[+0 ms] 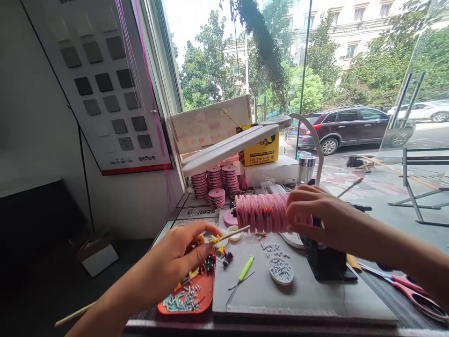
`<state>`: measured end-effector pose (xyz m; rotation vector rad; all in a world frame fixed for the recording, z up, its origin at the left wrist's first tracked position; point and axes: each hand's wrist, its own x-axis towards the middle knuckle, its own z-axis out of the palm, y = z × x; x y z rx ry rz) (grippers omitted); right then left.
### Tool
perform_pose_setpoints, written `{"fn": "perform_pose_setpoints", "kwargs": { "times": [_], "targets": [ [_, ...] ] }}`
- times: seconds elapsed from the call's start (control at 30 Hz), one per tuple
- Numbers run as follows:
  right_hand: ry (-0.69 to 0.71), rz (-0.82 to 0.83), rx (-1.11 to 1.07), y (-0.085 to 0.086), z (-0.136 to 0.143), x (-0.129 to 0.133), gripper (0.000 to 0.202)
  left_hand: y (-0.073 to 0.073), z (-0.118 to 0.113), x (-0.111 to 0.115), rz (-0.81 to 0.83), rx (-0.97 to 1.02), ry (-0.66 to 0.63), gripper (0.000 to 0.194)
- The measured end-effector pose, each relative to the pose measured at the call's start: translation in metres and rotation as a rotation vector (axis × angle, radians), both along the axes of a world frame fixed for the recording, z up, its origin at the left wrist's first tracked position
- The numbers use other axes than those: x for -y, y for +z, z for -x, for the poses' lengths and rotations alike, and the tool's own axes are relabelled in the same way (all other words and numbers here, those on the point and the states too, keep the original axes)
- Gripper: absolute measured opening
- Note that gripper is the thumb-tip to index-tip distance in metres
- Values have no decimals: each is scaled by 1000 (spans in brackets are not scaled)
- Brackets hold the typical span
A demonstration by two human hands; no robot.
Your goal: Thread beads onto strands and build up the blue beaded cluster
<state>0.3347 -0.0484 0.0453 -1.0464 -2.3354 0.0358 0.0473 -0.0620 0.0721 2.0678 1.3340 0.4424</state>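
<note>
My left hand [191,248] pinches a thin wooden stick [235,232] whose tip points toward the pink spools, with yellow bits near the fingers. Fingers of my right hand [312,208] wrap round the right end of a row of pink spools [257,213] mounted on a black stand [326,260]. Yellow and red pieces with thread lie along the spools. Below my left hand sits an orange tray [206,299] of small parts. A white dish [281,271] of grey beads, loose beads [273,249] and a green-handled tool [246,268] rest on the grey board [252,299].
Stacked pink spools [229,180] stand at the back, below a white lamp [231,147] and near a yellow box [261,152]. A metal canister [306,169] is behind my right hand. Scissors [410,288] lie at the right edge. A window is behind the table.
</note>
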Motion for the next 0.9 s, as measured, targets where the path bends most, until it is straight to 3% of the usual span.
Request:
{"fn": "perform_pose_setpoints", "kwargs": {
  "times": [0.13,0.2,0.27,0.4,0.5,0.6,0.73,0.8,0.9],
  "targets": [
    [-36,306,-358,-35,31,32,22,-2,-7,-2,21,65,-56,19],
    [-24,412,-556,-53,56,36,20,-2,-11,-2,27,67,-82,17],
    [58,550,-754,-66,82,32,31,-2,-13,-1,20,54,-96,17],
    [243,699,-1005,-74,115,23,31,-3,-13,1,4,41,-105,17],
    [188,641,-1063,-73,112,25,33,-3,-10,0,-8,21,-102,16],
    [-48,366,-1001,-67,87,28,29,-3,-8,0,9,5,-90,17],
    [-536,-68,-550,-44,43,22,22,-1,-7,1,31,7,-81,20],
    [-701,-135,-278,-30,30,16,21,-1,-8,1,38,22,-71,19],
    [-771,-87,7,-14,27,7,20,0,-9,0,49,46,-52,16]
  ]
}}
